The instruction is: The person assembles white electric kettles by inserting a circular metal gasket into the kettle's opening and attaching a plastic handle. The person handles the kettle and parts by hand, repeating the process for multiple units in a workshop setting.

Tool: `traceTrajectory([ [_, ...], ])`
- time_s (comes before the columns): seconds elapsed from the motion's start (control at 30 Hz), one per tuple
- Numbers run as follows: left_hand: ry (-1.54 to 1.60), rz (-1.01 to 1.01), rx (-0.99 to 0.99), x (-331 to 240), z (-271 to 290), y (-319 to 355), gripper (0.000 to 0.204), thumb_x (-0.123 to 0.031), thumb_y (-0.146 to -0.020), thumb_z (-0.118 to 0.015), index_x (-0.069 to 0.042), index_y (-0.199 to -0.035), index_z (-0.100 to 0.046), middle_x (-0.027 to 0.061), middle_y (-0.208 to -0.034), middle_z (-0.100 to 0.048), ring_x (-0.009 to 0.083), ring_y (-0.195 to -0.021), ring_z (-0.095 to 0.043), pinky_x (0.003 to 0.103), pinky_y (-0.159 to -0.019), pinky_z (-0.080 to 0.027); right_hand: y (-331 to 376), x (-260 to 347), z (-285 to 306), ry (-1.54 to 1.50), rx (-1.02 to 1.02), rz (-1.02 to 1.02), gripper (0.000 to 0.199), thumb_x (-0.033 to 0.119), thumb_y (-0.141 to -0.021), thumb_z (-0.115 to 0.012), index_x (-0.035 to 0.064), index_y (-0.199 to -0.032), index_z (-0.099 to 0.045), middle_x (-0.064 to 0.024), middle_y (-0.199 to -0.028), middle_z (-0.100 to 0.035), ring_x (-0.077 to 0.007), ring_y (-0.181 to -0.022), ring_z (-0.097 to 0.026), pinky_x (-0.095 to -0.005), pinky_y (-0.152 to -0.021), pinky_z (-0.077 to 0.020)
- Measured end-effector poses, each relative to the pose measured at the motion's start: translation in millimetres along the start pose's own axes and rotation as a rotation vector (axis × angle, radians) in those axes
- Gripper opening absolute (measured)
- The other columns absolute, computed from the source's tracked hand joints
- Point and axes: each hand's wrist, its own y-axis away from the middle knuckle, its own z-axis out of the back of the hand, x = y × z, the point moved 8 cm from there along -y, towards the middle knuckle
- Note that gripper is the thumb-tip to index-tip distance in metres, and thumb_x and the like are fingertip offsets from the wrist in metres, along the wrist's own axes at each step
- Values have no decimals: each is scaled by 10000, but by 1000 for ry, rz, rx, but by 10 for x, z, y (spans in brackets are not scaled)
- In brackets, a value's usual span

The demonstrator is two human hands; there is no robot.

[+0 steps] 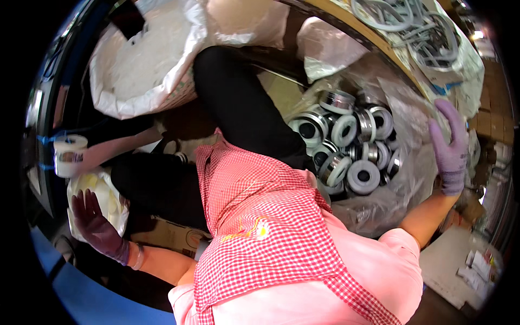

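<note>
Both my hands wear lilac gloves. My left hand (100,225) is raised at the left with its fingers stretched out and nothing in it. Behind it sits a small white bag (76,216) with pale pieces inside. On the right, my right hand (452,143) is up with thumb and fingers spread apart, holding nothing that I can see. It is near the edge of a worktop and beside a large clear plastic bag (409,189). Several round grey-and-black parts with shiny metal bands (363,177) lie heaped in that bag.
A large white woven sack (181,81) stands at the far left. A white cylinder (70,156) hangs or stands by blue string on the left. Grey rubber-like rings (433,46) lie on the worktop at far right. Stacked brown boxes (495,116) line the right side.
</note>
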Motion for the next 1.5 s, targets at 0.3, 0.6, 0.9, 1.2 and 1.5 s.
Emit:
traceTrajectory([
  [0.3, -35, 177, -565, 687, 1247, 1134, 573, -370, -1061, -380, 10, -1489, -397, 194, -1495, -449, 358, -1369, -451, 489, -1160, -367, 913, -729, -3148, -84, 1469, -232, 1123, 591, -756, -774, 70, -1596, -241, -209, -1451, -533, -313, -1332, -518, -366, -1124, -387],
  [0.6, 174, 299, -596, 891, 1227, 954, 584, -374, -1048, -438, 32, -1468, -428, 205, -1506, -451, 375, -1408, -407, 515, -1173, -359, 861, -1989, -4121, 389, 840, -452, 943, 544, -684, -788, 246, -1500, -420, -56, -1589, -362, -430, -1468, -255, -602, -1167, -287],
  [0.9, 244, 179, -381, 374, -47, 110, 606, -360, -1048, -424, 73, -1472, -400, 241, -1508, -423, 375, -1416, -396, 532, -1217, -297, 532, -1955, -4555, 582, 824, -451, 967, 485, -674, -814, 252, -1519, -405, -86, -1616, -348, -421, -1500, -237, -711, -1150, -185],
  [1.2, 107, 141, -284, -51, -501, 86, 579, -359, -1073, -358, 55, -1473, -414, 209, -1487, -478, 342, -1394, -439, 498, -1227, -290, -343, -2437, -3994, 648, 785, -446, 862, 580, -617, -838, 170, -1348, -636, -108, -1464, -560, -324, -1407, -459, -556, -1161, -315],
  [1.5, -34, 153, -378, -335, -639, 343, 590, -365, -1089, -282, 40, -1510, -355, 210, -1526, -426, 350, -1411, -405, 494, -1227, -274, -570, -3505, -4454, 551, 588, -810, 508, 347, -954, -533, 160, -1425, -574, -96, -1571, -434, -383, -1492, -275, -667, -1164, -187],
])
